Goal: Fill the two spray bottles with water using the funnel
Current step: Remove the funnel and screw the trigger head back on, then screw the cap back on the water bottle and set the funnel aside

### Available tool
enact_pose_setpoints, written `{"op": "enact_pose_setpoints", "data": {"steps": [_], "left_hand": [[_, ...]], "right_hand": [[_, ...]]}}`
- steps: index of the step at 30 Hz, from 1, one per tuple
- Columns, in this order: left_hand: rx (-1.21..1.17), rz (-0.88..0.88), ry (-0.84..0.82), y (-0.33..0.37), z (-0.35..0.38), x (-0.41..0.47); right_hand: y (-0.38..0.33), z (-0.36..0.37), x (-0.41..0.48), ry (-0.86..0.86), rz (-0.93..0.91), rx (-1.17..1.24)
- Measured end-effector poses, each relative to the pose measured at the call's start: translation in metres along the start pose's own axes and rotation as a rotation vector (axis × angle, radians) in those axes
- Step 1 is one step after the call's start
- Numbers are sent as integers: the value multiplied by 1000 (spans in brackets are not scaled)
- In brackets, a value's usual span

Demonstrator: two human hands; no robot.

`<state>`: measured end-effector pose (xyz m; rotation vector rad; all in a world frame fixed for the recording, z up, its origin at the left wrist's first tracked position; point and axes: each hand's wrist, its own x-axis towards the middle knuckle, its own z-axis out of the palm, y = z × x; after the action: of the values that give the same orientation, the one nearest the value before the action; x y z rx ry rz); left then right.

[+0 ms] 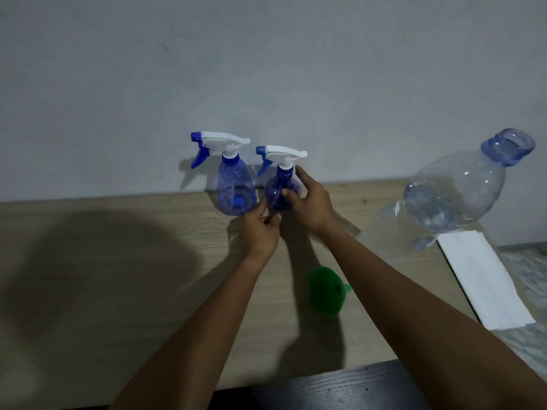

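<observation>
while both trigger heads remain screwed on, the left hand (260,232) cups the base of the nearer spray bottle (281,190), fingers curled, steadying it. the right hand (309,202) is half open, thumb on the body and index finger near the collar, probably to unscrew it. the second spray bottle (235,187) stands just left of the hands. the ribbed green funnel (325,291) lies on its side below the right wrist. both bottles are translucent blue plastic, apparently empty.
</observation>
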<state>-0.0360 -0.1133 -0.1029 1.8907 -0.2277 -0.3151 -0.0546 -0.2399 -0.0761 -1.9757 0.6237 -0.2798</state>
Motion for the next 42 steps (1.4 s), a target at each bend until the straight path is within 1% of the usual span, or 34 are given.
{"op": "enact_pose_setpoints", "data": {"steps": [6,9,11,14,17,19,21,24,27,29,33,36,39,42], "left_hand": [[59,-51,-88,7,-21,-48],[102,8,-108,12,-27,-75],[138,52,-121,17,-28,-92],[143,128,-141,22,-22,-111],[141,182,-129,29,-11,-126],[141,223,-130,36,0,-135],[143,252,-130,47,14,-140],[131,262,-121,67,39,-144],[139,248,-131,87,64,-142],[109,221,-120,96,78,-139],[55,194,-98,103,95,-137],[-2,188,-88,100,102,-135],[-46,149,-67,97,106,-136],[-78,130,-51,97,109,-137]], "right_hand": [[-18,-20,-50,48,-41,10],[-25,-37,-91,52,-83,28],[-24,-51,-121,79,-122,-5],[-13,-71,-158,146,-152,-3],[8,-90,-187,244,-149,33],[29,-102,-198,303,-126,27],[51,-114,-203,321,-61,18],[81,-132,-201,276,29,-27],[103,-143,-193,190,107,-68],[114,-146,-188,114,125,-116],[129,-149,-184,-38,120,-169],[134,-153,-184,-71,89,-202],[139,-155,-185,-117,19,-275],[142,-157,-183,-139,-1,-275]]}}
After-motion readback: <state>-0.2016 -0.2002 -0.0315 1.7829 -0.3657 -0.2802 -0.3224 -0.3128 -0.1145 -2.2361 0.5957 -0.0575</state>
